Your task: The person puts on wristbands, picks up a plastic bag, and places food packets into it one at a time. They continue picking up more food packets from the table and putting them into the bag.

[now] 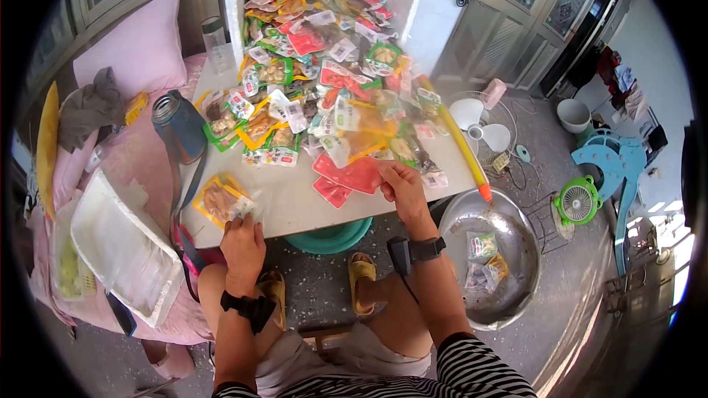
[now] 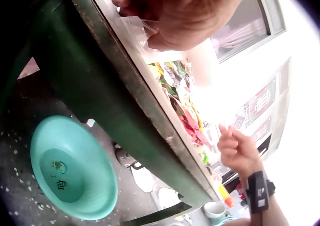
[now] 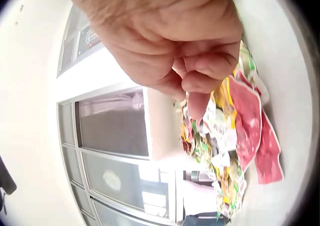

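Note:
In the head view my left hand (image 1: pixel 243 247) pinches the clear plastic edge of a yellow-edged snack packet (image 1: pixel 220 201) at the table's front left. The left wrist view has this clear plastic (image 2: pixel 134 30) between thumb and fingers of the left hand (image 2: pixel 182 16). My right hand (image 1: pixel 404 190), fingers loosely bent, is by the red packets (image 1: pixel 354 175) near the front edge. From the right wrist, nothing shows between the fingers of the right hand (image 3: pixel 185 51); two red packets (image 3: pixel 248 118) lie beyond. Behind them spreads a heap of mixed snack packets (image 1: pixel 284 114).
A white foam box (image 1: pixel 230 7) spills packets onto the table (image 1: pixel 295 195). A yellow stick (image 1: pixel 464 147) lies along the right edge. On the floor are a metal basin (image 1: pixel 520 250) holding several packets and a teal basin (image 1: pixel 335 241). A flask (image 1: pixel 179 129) and foam lid (image 1: pixel 125 243) stand left.

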